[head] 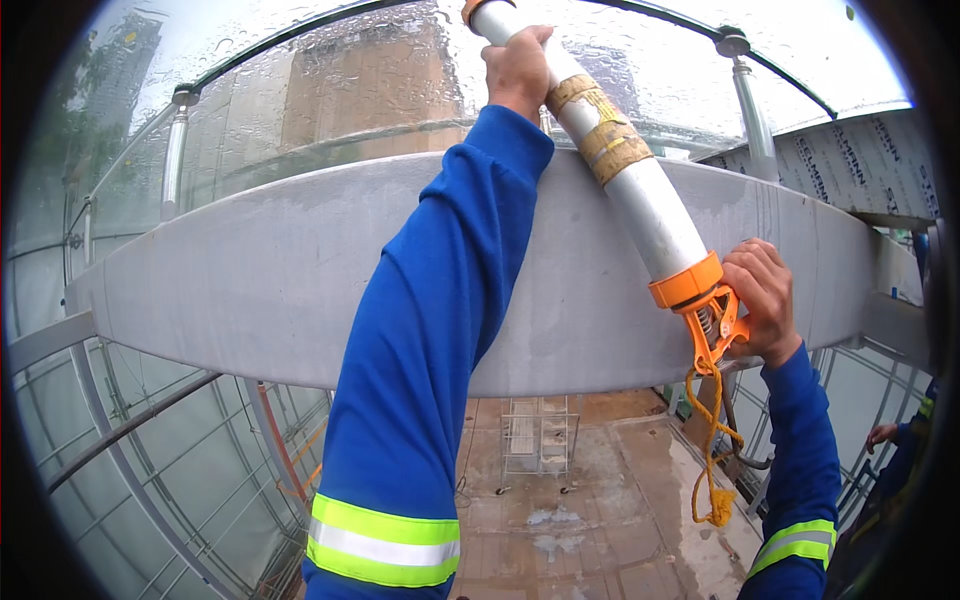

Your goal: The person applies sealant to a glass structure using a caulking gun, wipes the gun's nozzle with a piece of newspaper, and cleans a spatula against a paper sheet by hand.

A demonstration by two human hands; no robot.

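A caulking gun with a long white barrel [651,217] slants across the upper middle, its far end cut off by the picture's top edge. Near that upper end my left hand [519,71] wraps the barrel. My right hand [763,296] grips the orange handle and trigger [716,330] at the lower end. Worn brown tape [616,150] bands the barrel. From the handle hangs a knotted orange rope [709,457]. Behind the gun runs a broad grey beam [300,277]; whether the nozzle touches anything is out of sight.
Wet glass panels [360,82] on metal posts [756,112] rise beyond the beam. Far below, a wheeled scaffold [538,442] stands on a stained floor [555,540]. Pipe scaffolding [142,465] lines the left. Another person's hand [880,436] and sleeve show at far right.
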